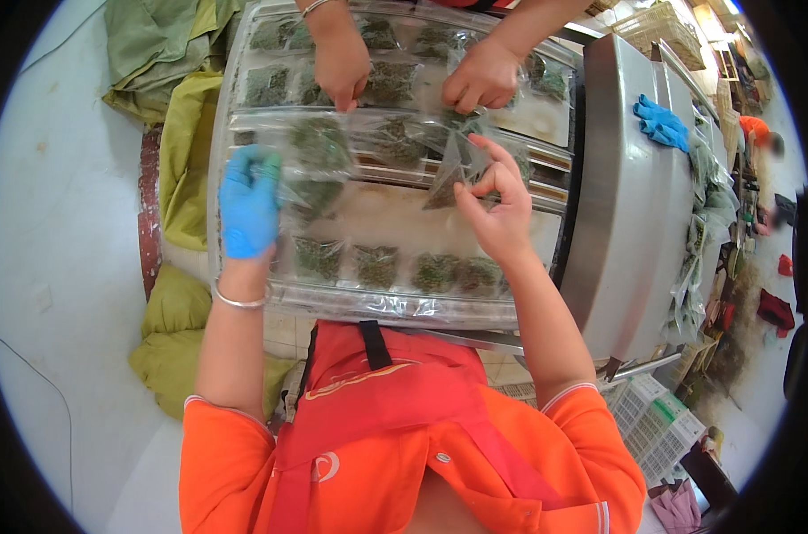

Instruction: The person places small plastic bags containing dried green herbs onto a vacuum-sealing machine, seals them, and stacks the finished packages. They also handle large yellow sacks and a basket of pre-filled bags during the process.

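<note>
My left hand [249,203], in a blue glove, curls its fingers on the side edge of clear plastic bags of chopped green material [319,147], which are blurred. My bare right hand [500,203] grips the edge of a tilted clear plastic bag [448,178] with similar green filling. Its index finger and thumb are spread along that edge, while the other fingers curl in. Across from me, a co-worker's hand [342,71] touches the top of the blurred bags. The co-worker's other hand [484,78] pinches plastic just above my right fingers.
Filled bags [375,267] lie in rows on the metal-framed machine bed [386,214]. A steel housing [613,196] stands to the right, with blue gloves [660,122] on it. Olive cloth [190,169] hangs at the left, and a white crate [644,427] is at lower right.
</note>
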`<state>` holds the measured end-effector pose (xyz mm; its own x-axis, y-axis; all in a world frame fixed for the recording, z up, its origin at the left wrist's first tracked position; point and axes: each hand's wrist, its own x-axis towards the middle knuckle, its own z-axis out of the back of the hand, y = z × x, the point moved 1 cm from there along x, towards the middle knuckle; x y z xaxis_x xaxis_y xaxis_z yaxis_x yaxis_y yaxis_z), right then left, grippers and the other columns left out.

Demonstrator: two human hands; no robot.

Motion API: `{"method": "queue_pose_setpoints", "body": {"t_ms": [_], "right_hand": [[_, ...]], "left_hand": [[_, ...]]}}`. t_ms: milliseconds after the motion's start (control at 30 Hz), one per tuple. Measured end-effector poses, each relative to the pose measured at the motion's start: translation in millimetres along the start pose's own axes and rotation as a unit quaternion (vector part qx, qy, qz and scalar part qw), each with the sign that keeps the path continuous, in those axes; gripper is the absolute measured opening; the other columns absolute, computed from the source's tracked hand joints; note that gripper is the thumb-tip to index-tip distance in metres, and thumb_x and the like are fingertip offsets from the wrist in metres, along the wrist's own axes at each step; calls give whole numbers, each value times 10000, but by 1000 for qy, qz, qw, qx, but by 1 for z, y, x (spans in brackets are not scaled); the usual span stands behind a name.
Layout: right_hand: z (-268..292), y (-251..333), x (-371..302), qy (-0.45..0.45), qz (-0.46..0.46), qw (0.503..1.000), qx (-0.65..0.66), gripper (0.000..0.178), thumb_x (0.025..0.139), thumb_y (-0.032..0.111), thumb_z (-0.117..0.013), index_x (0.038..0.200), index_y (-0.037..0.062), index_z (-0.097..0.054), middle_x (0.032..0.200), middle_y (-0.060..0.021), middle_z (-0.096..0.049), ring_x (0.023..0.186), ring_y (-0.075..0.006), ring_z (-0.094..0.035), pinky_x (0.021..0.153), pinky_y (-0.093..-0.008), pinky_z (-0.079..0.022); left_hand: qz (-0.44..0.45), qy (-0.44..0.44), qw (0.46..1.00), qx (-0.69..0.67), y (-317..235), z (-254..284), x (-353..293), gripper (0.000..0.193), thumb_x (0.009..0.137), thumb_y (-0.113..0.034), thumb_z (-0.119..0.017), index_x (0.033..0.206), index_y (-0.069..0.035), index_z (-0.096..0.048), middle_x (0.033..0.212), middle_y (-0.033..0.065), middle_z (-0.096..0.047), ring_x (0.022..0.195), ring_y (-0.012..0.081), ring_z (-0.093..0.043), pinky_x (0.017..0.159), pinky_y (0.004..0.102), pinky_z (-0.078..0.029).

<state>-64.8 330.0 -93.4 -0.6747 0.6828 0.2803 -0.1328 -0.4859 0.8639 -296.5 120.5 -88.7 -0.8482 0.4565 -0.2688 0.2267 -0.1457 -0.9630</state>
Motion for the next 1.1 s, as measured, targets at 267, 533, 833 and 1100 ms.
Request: {"method": "queue_pose_setpoints", "body": {"t_ms": [267,533,833,1100], "right_hand": [[-34,11,-14,25,-92,988,119,218,765,19,-737,728,42,-524,1049,-141,-621,978,-251,-594,874,-350,-456],[-52,22,-20,34,-133,962,234,221,808,47,-749,947,24,-579,1091,-108,-610,1052,-235,-597,889,-340,-496],[-40,20,-14,45,-306,920,242,237,843,27,-737,1023,-10,-588,921,-88,-682,841,-146,-668,719,-270,-555],[-56,2,-28,159,-411,863,247,172,898,86,-698,986,15,-568,815,-74,-699,732,-150,-696,580,-242,-530]], "left_hand": [[-129,-185,879,420,30,56,33,426,853,-294,-754,1144,-22,-602,987,97,-616,868,211,-577,763,322,-468],[-138,169,958,188,11,-71,-45,340,830,-120,-754,1141,-30,-651,1101,90,-654,1012,204,-611,906,327,-486],[63,138,985,-84,30,-70,-43,125,950,-63,-627,1065,-16,-643,959,23,-688,844,78,-611,771,238,-501],[-274,96,769,570,11,-40,-30,170,964,-234,-629,1021,-75,-640,902,49,-702,975,190,-578,961,432,-380]]}}
